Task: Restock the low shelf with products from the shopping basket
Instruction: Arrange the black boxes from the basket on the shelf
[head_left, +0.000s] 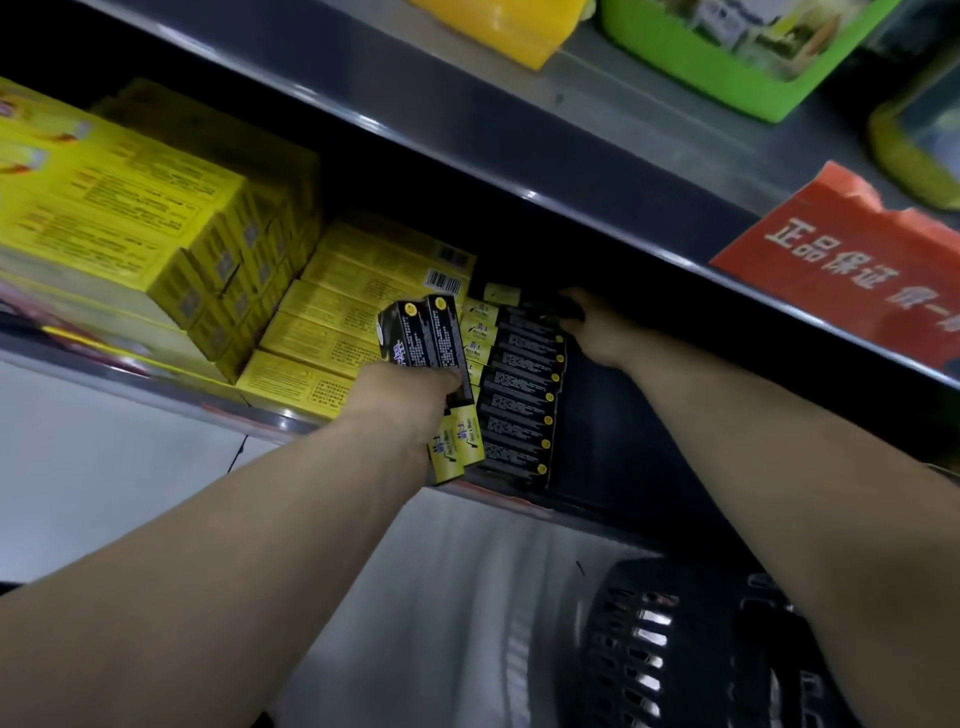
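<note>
My left hand (402, 397) is closed around two long black-and-yellow boxes (426, 338), held upright just in front of the low shelf (291, 421). Behind them a row of several identical black boxes (519, 395) lies stacked on the shelf. My right hand (597, 332) reaches deep into the shelf and rests on the far end of that row; its fingers are in shadow, so whether they grip a box cannot be told. The dark plastic shopping basket (654, 649) sits on the floor at the lower right, partly behind my right forearm.
Stacks of yellow boxes (156, 218) fill the shelf's left side. The shelf above (519, 130) overhangs closely and carries a red sign (841, 260), a green tub (748, 52) and a yellow container (509, 26). Pale floor lies below.
</note>
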